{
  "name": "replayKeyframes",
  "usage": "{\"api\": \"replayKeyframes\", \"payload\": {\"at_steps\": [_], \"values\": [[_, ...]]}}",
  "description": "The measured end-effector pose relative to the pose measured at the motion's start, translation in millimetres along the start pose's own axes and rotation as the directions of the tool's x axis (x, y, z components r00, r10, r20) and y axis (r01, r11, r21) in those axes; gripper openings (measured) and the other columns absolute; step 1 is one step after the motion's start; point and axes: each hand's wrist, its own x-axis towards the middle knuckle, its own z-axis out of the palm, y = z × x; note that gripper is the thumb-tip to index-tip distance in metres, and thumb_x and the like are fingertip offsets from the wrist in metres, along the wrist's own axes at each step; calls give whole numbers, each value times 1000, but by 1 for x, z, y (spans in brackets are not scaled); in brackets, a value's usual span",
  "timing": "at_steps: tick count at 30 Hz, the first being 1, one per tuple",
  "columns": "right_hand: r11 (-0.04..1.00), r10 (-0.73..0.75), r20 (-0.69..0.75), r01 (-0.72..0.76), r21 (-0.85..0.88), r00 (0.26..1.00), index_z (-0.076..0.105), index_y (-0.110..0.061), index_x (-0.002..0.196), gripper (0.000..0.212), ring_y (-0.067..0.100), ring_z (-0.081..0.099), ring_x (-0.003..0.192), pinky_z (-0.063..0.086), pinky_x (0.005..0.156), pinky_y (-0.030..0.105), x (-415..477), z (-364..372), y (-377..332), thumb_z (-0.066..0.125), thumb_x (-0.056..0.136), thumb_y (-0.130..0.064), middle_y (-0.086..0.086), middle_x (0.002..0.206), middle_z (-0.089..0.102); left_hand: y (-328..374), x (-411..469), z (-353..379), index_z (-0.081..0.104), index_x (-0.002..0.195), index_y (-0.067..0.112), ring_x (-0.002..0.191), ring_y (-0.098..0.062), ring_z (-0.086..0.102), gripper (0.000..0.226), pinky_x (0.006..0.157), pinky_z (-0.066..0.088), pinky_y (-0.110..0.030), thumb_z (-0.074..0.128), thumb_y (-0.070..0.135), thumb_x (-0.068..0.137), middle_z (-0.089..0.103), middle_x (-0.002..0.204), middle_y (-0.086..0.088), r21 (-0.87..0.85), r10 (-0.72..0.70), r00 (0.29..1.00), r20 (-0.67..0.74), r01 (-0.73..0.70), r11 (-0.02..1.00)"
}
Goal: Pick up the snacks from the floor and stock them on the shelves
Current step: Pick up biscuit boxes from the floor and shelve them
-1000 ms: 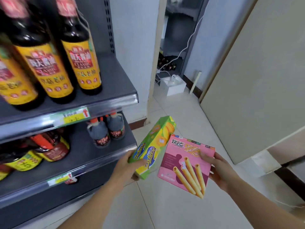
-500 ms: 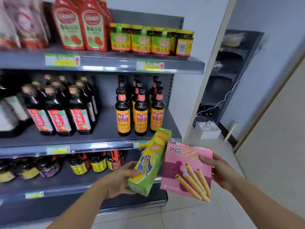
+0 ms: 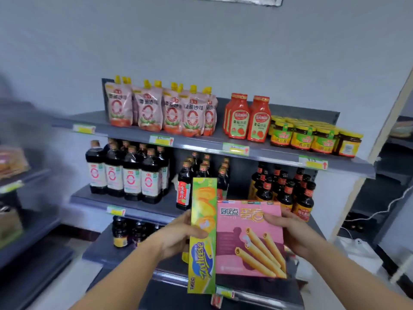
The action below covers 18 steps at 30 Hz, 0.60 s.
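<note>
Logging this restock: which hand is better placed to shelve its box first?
Likely left: left hand holds the green box nearer the top shelf's bare end; right hand's pink box fronts crowded bottles.

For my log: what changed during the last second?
The view rose from the floor to the sauce shelves. The green biscuit box turned from tilted to upright, close beside the pink egg-roll box. Unchanged: left hand grips the green box, right hand the pink one.

You face a grey metal shelving unit [image 3: 201,146] set against a pale grey-blue wall [image 3: 201,41], its tiers lined with sauce pouches [image 3: 149,113], red ketchup bottles [image 3: 259,121], jars [image 3: 304,137] and dark bottles [image 3: 131,175]. To your left stands a second, blurred rack [image 3: 26,231] above a pale floor [image 3: 71,280]. To your right, a light wooden post [image 3: 388,121] borders a dim room with darker shelves [image 3: 393,175].
</note>
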Motion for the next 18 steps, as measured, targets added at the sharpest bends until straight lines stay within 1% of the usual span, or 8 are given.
{"api": "replayKeyframes", "payload": {"at_steps": [2,4,7,10,11,14,15,18], "values": [[1000,-27,53,28,-14,998,63,-8,118,69,34,70,93,56,84,45,2,42,-13,91,56,-18,19,110,71,17,-29,-28,52,128,14,103,-33,67,68,81,55,-48,75,2,65,68,119,-15,-17,49,997,-62,-51,999],[999,-47,90,48,-7,995,62,-8,118,54,32,71,89,58,79,43,4,82,-22,78,67,-12,19,108,72,30,-58,-57,55,126,9,98,-31,68,64,76,55,-44,76,6,66,69,115,-15,-27,83,989,-120,-86,996],[997,-72,141,77,-25,987,62,-8,121,62,34,70,95,54,88,47,8,137,-31,82,62,-15,19,109,71,45,-99,-96,59,123,7,98,-32,68,62,81,55,-47,79,10,64,70,113,-15,-20,153,971,-186,-159,987],[992,-87,205,103,-68,975,64,-11,118,89,37,67,104,49,96,52,10,187,-37,98,37,-28,19,111,71,58,-138,-127,56,122,12,98,-33,68,62,82,56,-50,79,7,65,69,115,-15,-14,218,938,-271,-230,973],[992,-88,226,107,-73,970,64,-11,119,89,38,66,105,48,98,54,11,203,-39,98,38,-28,19,111,71,61,-149,-136,55,121,14,96,-32,68,58,80,57,-50,78,4,69,70,112,-14,-17,234,925,-298,-250,968],[992,-79,277,102,-70,958,62,-11,122,67,39,63,110,43,102,59,15,246,-42,87,60,-19,18,111,71,72,-182,-160,53,123,10,86,-26,69,47,73,58,-44,70,2,80,71,104,-12,-9,266,884,-384,-292,956],[992,-78,300,105,-75,951,62,-11,121,70,39,63,110,44,101,58,17,260,-43,89,58,-21,18,112,71,74,-193,-168,52,124,7,85,-24,69,50,73,58,-42,72,3,78,71,103,-12,-1,276,867,-414,-304,953],[986,-98,363,140,-89,927,63,-11,120,87,36,66,107,47,99,53,24,302,-46,96,40,-26,16,111,71,79,-226,-193,54,123,4,97,-29,68,69,90,54,-47,82,13,60,69,115,-14,46,306,821,-482,-325,944]]}}
